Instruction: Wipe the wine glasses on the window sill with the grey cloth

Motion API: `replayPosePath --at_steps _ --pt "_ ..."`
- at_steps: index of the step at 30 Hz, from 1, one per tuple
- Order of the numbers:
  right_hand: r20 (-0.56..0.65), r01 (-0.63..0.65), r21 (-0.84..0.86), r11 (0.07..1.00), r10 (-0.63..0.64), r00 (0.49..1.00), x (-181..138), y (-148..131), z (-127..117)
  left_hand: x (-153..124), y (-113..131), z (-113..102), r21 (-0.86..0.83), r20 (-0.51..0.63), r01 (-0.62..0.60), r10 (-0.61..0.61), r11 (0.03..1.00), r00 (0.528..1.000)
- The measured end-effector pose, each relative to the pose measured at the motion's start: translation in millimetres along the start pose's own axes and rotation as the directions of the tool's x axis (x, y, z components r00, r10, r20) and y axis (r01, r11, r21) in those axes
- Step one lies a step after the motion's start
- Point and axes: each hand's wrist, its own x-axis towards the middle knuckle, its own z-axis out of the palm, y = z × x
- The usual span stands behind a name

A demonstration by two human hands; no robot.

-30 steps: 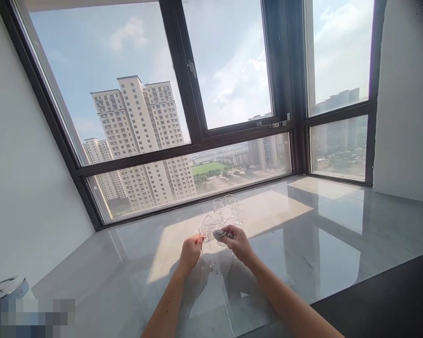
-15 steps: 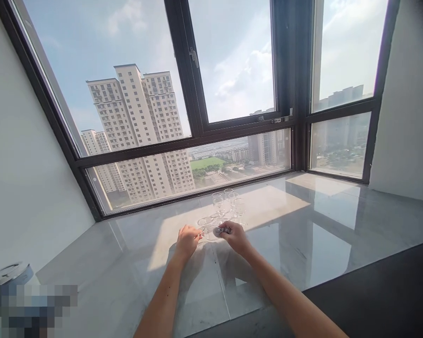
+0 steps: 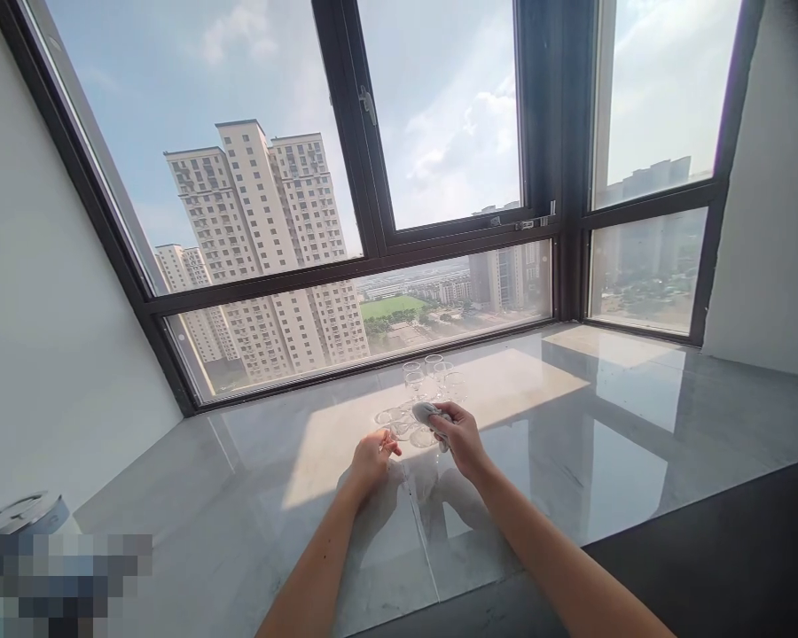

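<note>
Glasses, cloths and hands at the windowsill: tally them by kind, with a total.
Hands: 2 (left hand, right hand)
Bunched grey-white cloth: 1
Clear glasses: at least 4; overlap hides the exact count
Total: at least 7

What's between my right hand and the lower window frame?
In the head view, clear glasses stand on the glossy ledge between your right hand and that frame.
</note>
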Motion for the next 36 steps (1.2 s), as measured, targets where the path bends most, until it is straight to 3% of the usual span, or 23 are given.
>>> replayPosePath --at_steps 5,8,11,15,22,25,27,28,30,32,34,36 --pt "-0.181 0.052 -0.096 0.994 -0.068 0.981 -0.2 -2.3 -1.1 -1.6 7.6 13.5 -0.244 0.132 0.041 -0.009 0.969 0.991" --pt "-0.207 0.026 -0.135 0.99 -0.053 0.977 -0.9 -0.4 -0.6 -3.0 18.4 15.0 -0.46 0.124 0.059 -0.002 0.886 0.992" --pt "-0.012 -0.063 -0.136 0.989 0.062 0.998 -2.4 6.8 3.1 -5.2 31.3 13.5 -0.695 0.052 0.063 -0.036 0.716 0.998" --pt "0.254 -0.202 -0.083 0.976 0.217 0.943 -6.9 14.6 10.0 -6.4 39.6 13.3 -0.885 0.043 0.078 -0.085 0.459 0.995" --pt "0.346 -0.348 -0.022 0.937 0.334 0.877 -10.2 7.3 10.9 2.1 24.0 16.5 -0.984 0.111 0.139 -0.229 0.111 0.967" --pt "0.367 -0.358 0.058 0.932 0.314 0.876 -8.2 2.1 6.7 4.6 17.5 14.0 -0.991 0.111 0.127 -0.316 0.032 0.942" --pt "0.373 -0.341 0.132 0.931 0.272 0.887 -6.8 -2.4 2.3 4.9 14.5 12.7 -0.988 0.073 0.117 -0.367 0.099 0.927" --pt "0.36 -0.321 0.18 0.93 0.241 0.901 -6.3 -5.3 -0.2 4.9 13.4 12.7 -0.977 0.04 0.115 -0.375 0.179 0.926" --pt "0.274 -0.237 0.274 0.932 0.16 0.948 -5.7 -12.2 -6.1 4.7 12.3 15.3 -0.908 -0.037 0.112 -0.344 0.404 0.938" --pt "0.102 -0.09 0.288 0.953 0.063 0.993 -5.6 -19.3 -13.5 5.7 13.0 22.1 -0.78 -0.077 0.109 -0.267 0.616 0.961" --pt "-0.086 0.089 0.135 0.987 -0.078 0.993 -5.9 -25.1 -23.3 9.2 15.6 32.9 -0.671 -0.065 0.104 -0.199 0.734 0.978" --pt "-0.186 0.248 -0.131 0.96 -0.27 0.945 -7.1 -28.4 -35.6 15.5 19.9 45.3 -0.6 -0.043 0.105 -0.163 0.793 0.986"
